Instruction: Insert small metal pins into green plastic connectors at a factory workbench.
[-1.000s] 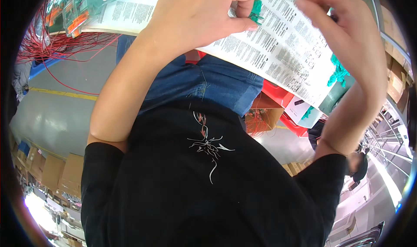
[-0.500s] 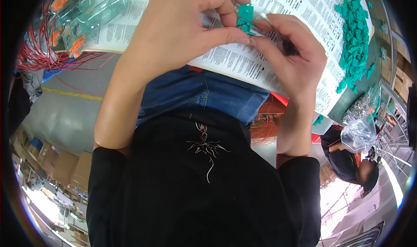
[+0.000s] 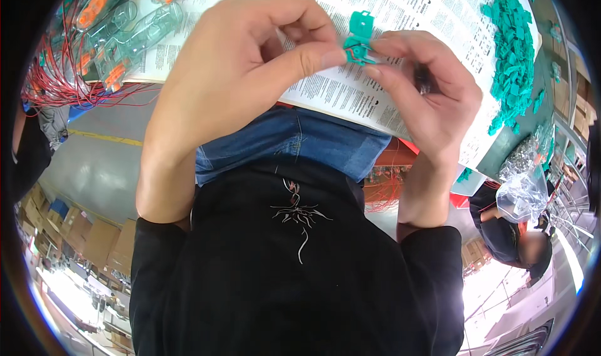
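Note:
My left hand [image 3: 244, 61] and my right hand [image 3: 426, 87] meet in front of me over a sheet of printed paper [image 3: 400, 18] that covers the work surface. Both pinch one small green plastic clip [image 3: 358, 40] between thumbs and fingertips; its flap stands up above my fingers. A thin red wire seems to run through the clip, though it is hard to make out. A heap of the same green clips [image 3: 510, 55] lies on the paper at the upper right.
Clear plastic parts with orange inserts [image 3: 119, 24] and a bundle of red wires [image 3: 56, 83] lie at the upper left. A clear plastic bag [image 3: 523, 190] sits at the right, beside another person in black [image 3: 510, 240]. Cardboard boxes [image 3: 69, 231] stand on the floor at the lower left.
My right hand came in from the right to meet the left. Both hands have drawn nearer, and now hold the green clip together.

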`<state>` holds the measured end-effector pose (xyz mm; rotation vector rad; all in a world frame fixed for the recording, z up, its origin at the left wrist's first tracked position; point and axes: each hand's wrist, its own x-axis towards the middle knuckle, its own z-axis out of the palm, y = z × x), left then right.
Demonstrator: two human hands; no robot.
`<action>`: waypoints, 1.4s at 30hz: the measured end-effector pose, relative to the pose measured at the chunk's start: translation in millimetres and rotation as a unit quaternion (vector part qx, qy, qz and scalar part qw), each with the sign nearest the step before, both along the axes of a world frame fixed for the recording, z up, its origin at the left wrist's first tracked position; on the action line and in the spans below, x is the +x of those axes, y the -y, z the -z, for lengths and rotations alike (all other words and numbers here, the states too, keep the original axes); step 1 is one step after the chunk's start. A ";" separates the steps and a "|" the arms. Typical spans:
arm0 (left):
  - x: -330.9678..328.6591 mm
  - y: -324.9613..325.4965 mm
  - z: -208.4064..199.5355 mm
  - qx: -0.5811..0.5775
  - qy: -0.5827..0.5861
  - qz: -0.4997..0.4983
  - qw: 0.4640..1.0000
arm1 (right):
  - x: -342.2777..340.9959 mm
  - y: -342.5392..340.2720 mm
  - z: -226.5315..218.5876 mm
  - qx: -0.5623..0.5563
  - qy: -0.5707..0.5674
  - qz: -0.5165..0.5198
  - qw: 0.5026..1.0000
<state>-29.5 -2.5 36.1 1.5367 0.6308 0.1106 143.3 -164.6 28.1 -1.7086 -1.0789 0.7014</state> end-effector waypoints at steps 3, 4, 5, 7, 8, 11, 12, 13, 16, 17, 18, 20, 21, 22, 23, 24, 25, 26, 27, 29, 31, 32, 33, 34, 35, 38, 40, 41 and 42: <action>4.1 3.8 15.4 0.097 -0.028 -0.009 0.995 | 1.5 -2.4 13.3 -0.019 0.095 -0.020 0.995; 4.5 4.5 15.1 0.097 -0.029 -0.010 0.995 | 0.8 -2.9 15.9 -0.016 0.124 -0.025 0.992; 5.3 5.6 13.8 0.150 -0.048 0.001 0.987 | -0.1 -3.4 17.9 -0.013 0.153 -0.030 0.988; 6.8 7.2 12.2 0.255 -0.085 0.025 0.963 | -1.3 -4.4 17.9 -0.009 0.181 -0.035 0.983; 7.5 7.2 11.9 0.255 -0.085 0.025 0.963 | -2.0 -4.9 15.5 -0.016 0.176 -0.033 0.984; 9.8 5.4 11.3 0.372 -0.083 0.048 0.923 | -3.1 -5.5 12.8 -0.029 0.166 -0.029 0.985; 10.0 4.6 12.3 0.373 -0.084 0.048 0.923 | -3.3 -5.1 13.7 -0.012 0.178 -0.044 0.983; 9.9 3.5 14.6 0.376 -0.074 0.049 0.922 | -3.5 -4.6 14.8 0.004 0.191 -0.059 0.980; 9.7 1.0 17.4 0.383 -0.056 0.052 0.921 | -0.6 -4.6 19.1 0.032 0.223 -0.089 0.970; 9.6 0.2 17.4 0.373 -0.056 0.050 0.925 | 1.2 -4.9 21.2 0.041 0.244 -0.103 0.963; 9.4 -0.4 17.3 0.364 -0.056 0.049 0.928 | 1.9 -4.9 22.5 0.051 0.265 -0.118 0.956; 9.1 -1.2 16.9 0.355 -0.056 0.047 0.932 | 1.1 -4.4 23.7 0.051 0.262 -0.113 0.957; 8.8 -1.3 16.7 0.355 -0.057 0.049 0.932 | 0.5 -4.1 24.0 0.050 0.259 -0.109 0.959; 9.0 -1.7 16.9 0.356 -0.059 0.052 0.931 | 0.7 -4.4 24.6 0.050 0.255 -0.105 0.960; 9.2 -2.2 17.0 0.357 -0.060 0.054 0.931 | 0.9 -4.6 24.8 0.050 0.255 -0.105 0.960; 9.3 -3.0 17.4 0.358 -0.061 0.054 0.930 | 1.2 -4.5 24.8 0.050 0.258 -0.107 0.959; 9.4 -4.1 17.9 0.362 -0.055 0.058 0.929 | 1.5 -4.4 24.9 0.050 0.261 -0.108 0.958; 9.6 -5.3 18.6 0.367 -0.050 0.062 0.927 | 1.8 -4.5 25.0 0.049 0.265 -0.110 0.957; 9.6 -5.9 18.7 0.372 -0.045 0.066 0.925 | 1.7 -4.6 24.2 0.050 0.265 -0.109 0.957; 10.9 -5.8 19.0 0.379 -0.054 0.063 0.922 | 1.7 -5.2 22.1 0.042 0.274 -0.118 0.954; 13.1 -5.4 18.9 0.394 -0.073 0.057 0.914 | 1.5 -6.0 19.8 0.039 0.279 -0.121 0.952; 14.7 -5.8 17.9 0.395 -0.072 0.057 0.914 | 1.6 -6.5 18.5 0.031 0.276 -0.122 0.953; 16.8 -6.9 15.8 0.385 -0.090 0.066 0.916 | 1.6 -7.1 17.1 0.024 0.274 -0.123 0.953; 19.0 -8.4 13.0 0.374 -0.107 0.075 0.918 | 1.5 -7.3 16.0 0.016 0.272 -0.123 0.954; 21.0 -9.7 10.0 0.364 -0.124 0.084 0.919 | 1.9 -6.5 17.1 0.017 0.273 -0.123 0.954; 27.2 -14.0 0.8 0.325 -0.161 0.108 0.926 | 3.3 -6.5 22.8 0.050 0.281 -0.126 0.950; 27.8 -15.7 1.0 0.306 -0.179 0.120 0.927 | 2.1 -7.0 17.8 0.028 0.244 -0.089 0.965; 27.0 -15.7 4.6 0.322 -0.167 0.115 0.925 | -0.3 -9.5 12.6 0.004 0.205 -0.052 0.977; 26.0 -15.5 7.6 0.338 -0.154 0.111 0.922 | -2.4 -11.1 9.4 -0.019 0.164 -0.014 0.986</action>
